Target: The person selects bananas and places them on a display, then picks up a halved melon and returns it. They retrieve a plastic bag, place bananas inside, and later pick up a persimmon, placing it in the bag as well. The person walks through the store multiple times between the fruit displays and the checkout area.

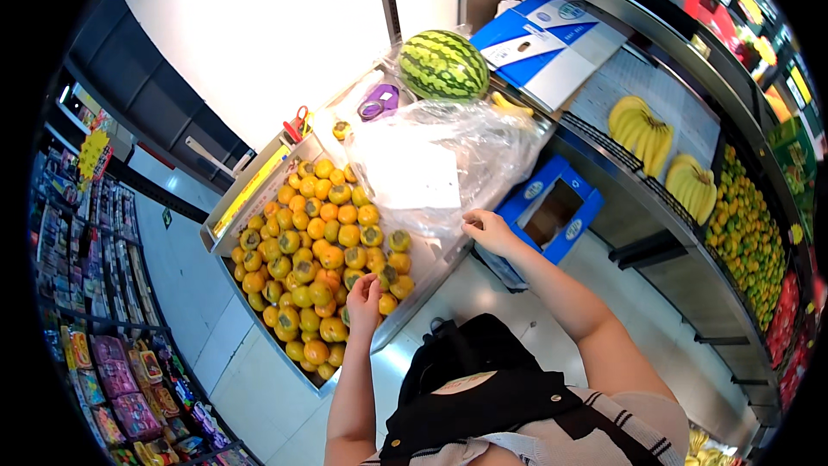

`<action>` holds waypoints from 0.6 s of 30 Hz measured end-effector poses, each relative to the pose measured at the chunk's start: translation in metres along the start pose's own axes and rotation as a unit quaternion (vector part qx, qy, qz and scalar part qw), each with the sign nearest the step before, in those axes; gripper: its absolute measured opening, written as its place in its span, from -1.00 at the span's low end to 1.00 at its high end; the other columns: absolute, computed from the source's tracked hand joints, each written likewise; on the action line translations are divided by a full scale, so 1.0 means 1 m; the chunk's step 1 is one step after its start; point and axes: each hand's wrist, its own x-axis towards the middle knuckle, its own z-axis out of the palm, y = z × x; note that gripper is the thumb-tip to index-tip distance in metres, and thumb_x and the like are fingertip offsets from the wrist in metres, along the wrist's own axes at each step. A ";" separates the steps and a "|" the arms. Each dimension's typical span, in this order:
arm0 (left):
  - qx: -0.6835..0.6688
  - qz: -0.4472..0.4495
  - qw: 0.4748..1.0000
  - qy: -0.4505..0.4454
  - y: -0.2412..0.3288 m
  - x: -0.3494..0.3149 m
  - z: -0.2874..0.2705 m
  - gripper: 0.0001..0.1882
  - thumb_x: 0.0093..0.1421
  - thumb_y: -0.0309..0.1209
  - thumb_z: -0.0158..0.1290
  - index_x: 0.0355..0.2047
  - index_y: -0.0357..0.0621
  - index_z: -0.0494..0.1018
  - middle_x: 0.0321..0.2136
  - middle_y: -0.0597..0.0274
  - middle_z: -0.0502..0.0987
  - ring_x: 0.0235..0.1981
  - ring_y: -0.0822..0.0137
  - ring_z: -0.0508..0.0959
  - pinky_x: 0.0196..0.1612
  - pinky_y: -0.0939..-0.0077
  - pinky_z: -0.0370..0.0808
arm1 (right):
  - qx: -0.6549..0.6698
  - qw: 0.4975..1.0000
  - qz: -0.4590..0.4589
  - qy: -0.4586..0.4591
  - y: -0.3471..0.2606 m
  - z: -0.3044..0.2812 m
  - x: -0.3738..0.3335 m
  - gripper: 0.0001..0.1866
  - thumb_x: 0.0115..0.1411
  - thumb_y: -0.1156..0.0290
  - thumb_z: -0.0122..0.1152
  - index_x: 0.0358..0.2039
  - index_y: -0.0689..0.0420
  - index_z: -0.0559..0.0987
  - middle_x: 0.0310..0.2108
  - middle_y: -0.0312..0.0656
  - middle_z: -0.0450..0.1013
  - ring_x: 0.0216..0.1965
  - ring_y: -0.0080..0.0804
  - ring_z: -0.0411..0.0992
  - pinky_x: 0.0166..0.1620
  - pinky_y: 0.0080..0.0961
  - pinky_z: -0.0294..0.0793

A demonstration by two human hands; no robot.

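Left hand (364, 298), fingers curled, was at the persimmons (304, 272) heaped in a bin (429, 290); right hand (487, 229), loosely bent, was beside the bag (493, 145). I could not tell whether either gripped anything.

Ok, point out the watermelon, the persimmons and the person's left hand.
Watermelon (443, 66): head view, middle of its striped rind.
Persimmons (330, 256): head view, an orange fruit near the heap's middle.
Left hand (363, 300): head view, back of the hand.
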 end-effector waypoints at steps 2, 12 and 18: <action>0.001 -0.012 1.000 -0.004 0.016 0.041 0.009 -0.75 0.31 -0.44 0.01 -0.09 -0.36 0.44 -0.32 0.22 0.56 -0.32 0.46 0.55 -0.21 0.59 0.50 | 0.018 1.000 -0.020 -0.003 0.006 0.009 0.055 -0.67 0.19 0.32 0.21 -0.11 0.27 0.57 -0.23 -0.02 0.57 -0.23 -0.28 0.54 -0.15 -0.39 0.52; -0.058 -0.151 0.984 0.080 -0.030 0.134 0.052 -0.67 0.29 -0.41 0.06 0.00 -0.34 0.39 -0.20 0.15 0.50 -0.26 0.41 0.56 -0.21 0.55 0.52 | -0.241 0.966 -0.063 -0.071 0.058 0.039 0.300 -0.30 0.04 0.22 0.39 0.16 0.20 0.37 0.16 0.09 0.30 0.17 0.00 0.27 0.12 -0.27 0.36; -0.013 -0.206 0.972 0.109 -0.082 0.195 0.125 -0.21 0.20 -0.43 0.17 0.31 -0.33 -0.03 0.11 -0.10 0.30 -0.20 0.31 0.49 -0.15 0.47 0.48 | -0.309 0.945 -0.084 -0.062 0.093 0.055 0.305 -0.19 -0.09 0.32 0.43 0.21 0.08 0.30 -0.02 -0.06 0.34 0.07 -0.12 0.28 0.14 -0.18 0.16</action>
